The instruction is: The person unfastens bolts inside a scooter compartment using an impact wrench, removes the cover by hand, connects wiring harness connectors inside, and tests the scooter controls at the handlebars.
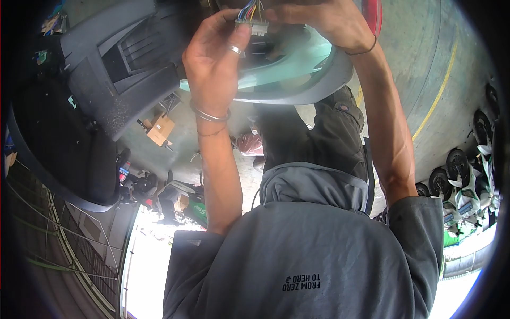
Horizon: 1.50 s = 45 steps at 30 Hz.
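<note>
My left hand (215,56), with a ring and bracelets, pinches a white multi-pin connector (258,28) between thumb and fingers at the top centre. A bundle of thin coloured wires (251,10) rises from the connector. From the right, my right hand (319,21) reaches in, its fingertips drawn together beside the wires and connector. What those fingertips grip is blurred and partly cut off by the frame's top edge. Behind and below both hands lies a pale green curved panel (287,72) with a dark grey rim.
Dark plastic bodywork (122,53) fills the upper left, beside a black seat-like part (58,133). A cardboard box (160,129) lies on the floor (425,48). Several parked scooters (467,186) line the right side; more vehicle parts (183,199) stand at lower left.
</note>
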Available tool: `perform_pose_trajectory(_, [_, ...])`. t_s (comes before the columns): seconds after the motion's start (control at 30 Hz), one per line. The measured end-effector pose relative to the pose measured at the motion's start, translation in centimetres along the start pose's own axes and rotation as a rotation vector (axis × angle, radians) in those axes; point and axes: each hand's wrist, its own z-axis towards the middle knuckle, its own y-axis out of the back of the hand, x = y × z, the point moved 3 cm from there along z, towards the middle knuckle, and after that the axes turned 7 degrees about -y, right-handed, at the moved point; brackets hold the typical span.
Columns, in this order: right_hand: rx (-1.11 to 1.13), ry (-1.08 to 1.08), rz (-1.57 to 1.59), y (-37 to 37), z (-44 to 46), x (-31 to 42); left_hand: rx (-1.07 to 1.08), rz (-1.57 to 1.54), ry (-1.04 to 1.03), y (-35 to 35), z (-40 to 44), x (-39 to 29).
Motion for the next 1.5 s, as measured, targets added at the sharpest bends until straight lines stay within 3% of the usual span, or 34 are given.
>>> perform_pose_trajectory(0.4, [-0.175, -0.03, -0.135, -0.4, 0.7, -0.6, 0.041, 0.202, -0.102, 1.4, 2.0, -0.9])
perform_pose_trajectory(0.63, [-0.199, 0.022, -0.26, -0.8, 0.6, -0.7, 0.034, 0.178, -0.099, 2.0, 1.8, -0.1])
perform_pose_trajectory(0.7, [-0.202, 0.165, -0.386, -0.9, 0.7, -0.6, 0.051, 0.146, -0.105, 2.2, 1.8, 0.2])
perform_pose_trajectory(0.83, [-0.215, 0.081, -0.372, -0.9, 0.6, -0.2, 0.058, 0.112, -0.109, 1.7, 1.9, 0.5])
perform_pose_trajectory(0.97, [-0.179, 0.15, -0.198, -0.5, 0.5, -0.6, -0.022, 0.045, 0.027, -0.2, 1.0, 0.9])
perform_pose_trajectory(1.07, [-0.169, 0.079, -0.166, -0.3, 0.5, -0.8, -0.071, -0.212, 0.154, -1.3, -0.2, 1.9])
perform_pose_trajectory(1.17, [-0.117, 0.395, -0.517, -1.0, -0.1, 0.8, -0.085, -0.485, 0.377, -2.2, -1.7, 3.0])
perform_pose_trajectory(1.27, [-0.037, 0.383, -0.515, -1.1, 0.7, -0.1, -0.03, -0.645, 0.486, -2.6, -3.1, 4.0])
perform_pose_trajectory(1.43, [0.101, 0.318, -0.63, -1.2, 1.4, -0.6, -0.083, -0.715, 0.502, -1.8, -3.5, 4.3])
perform_pose_trajectory(1.47, [-0.042, 0.382, -0.559, -1.5, 1.3, -2.0, -0.09, -0.687, 0.504, -1.5, -3.4, 4.3])
perform_pose_trajectory(1.5, [-0.032, 0.394, -0.566, -1.9, 1.3, -1.7, -0.095, -0.691, 0.487, -1.2, -3.2, 4.3])
